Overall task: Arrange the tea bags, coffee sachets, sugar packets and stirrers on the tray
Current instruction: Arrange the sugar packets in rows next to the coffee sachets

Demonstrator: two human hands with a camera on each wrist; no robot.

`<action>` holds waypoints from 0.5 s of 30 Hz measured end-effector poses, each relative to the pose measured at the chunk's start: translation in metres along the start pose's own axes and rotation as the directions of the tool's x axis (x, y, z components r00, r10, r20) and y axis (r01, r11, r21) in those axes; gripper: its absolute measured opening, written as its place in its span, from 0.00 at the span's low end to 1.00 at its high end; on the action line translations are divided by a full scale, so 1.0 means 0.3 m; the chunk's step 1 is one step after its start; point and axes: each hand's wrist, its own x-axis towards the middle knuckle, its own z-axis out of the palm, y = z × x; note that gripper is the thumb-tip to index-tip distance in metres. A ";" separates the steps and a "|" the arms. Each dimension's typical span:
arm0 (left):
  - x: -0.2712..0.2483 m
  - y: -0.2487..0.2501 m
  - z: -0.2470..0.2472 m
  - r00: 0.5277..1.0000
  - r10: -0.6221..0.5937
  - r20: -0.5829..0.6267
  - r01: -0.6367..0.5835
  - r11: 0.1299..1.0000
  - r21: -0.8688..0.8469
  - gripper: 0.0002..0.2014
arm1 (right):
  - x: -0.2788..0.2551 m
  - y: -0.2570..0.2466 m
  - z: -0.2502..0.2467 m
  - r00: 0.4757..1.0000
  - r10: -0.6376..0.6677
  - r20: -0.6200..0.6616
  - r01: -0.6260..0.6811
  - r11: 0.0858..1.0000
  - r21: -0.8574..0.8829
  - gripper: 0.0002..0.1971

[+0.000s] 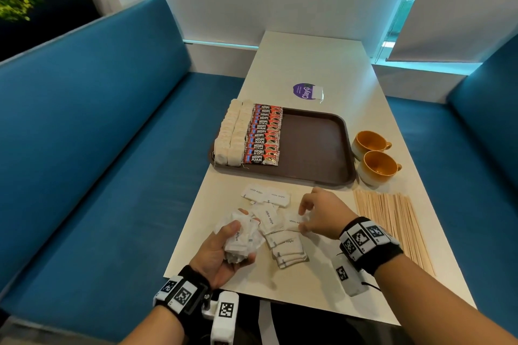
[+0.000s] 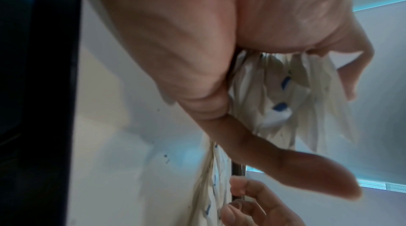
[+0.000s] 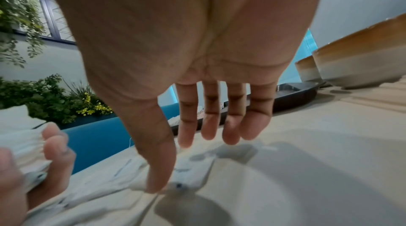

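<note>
A long white desk [image 1: 314, 64] ran between blue booth seats [image 1: 98, 120] toward blinds and a window. On it lay a brown tray [image 1: 316, 148] with tea bags [image 1: 232, 134] and coffee sachets [image 1: 265, 134] rowed at its left end, two mugs [image 1: 372, 157] to its right, and stirrers [image 1: 392, 221] nearer. Loose sugar packets [image 1: 280, 230] lay before the tray. The left hand [image 1: 221, 255], palm up, clutched a bundle of sugar packets [image 1: 242, 238]; the right hand [image 1: 319, 213] reached down, fingers loose, thumb touching a packet on the desk.
</note>
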 end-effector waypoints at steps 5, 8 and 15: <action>0.004 0.000 -0.004 1.000 -0.009 -0.004 0.010 1.000 0.010 0.30 | 0.007 -0.009 0.034 1.000 -0.026 0.007 0.026 1.000 -0.002 0.28; 0.002 0.000 -0.004 1.000 -0.011 0.000 0.011 1.000 0.005 0.30 | 0.020 -0.019 0.045 0.999 0.039 0.019 -0.039 0.999 0.013 0.27; 0.006 -0.002 -0.013 1.000 -0.011 0.008 0.011 1.000 -0.005 0.29 | 0.041 -0.014 0.036 0.992 0.100 0.082 -0.104 0.993 0.049 0.18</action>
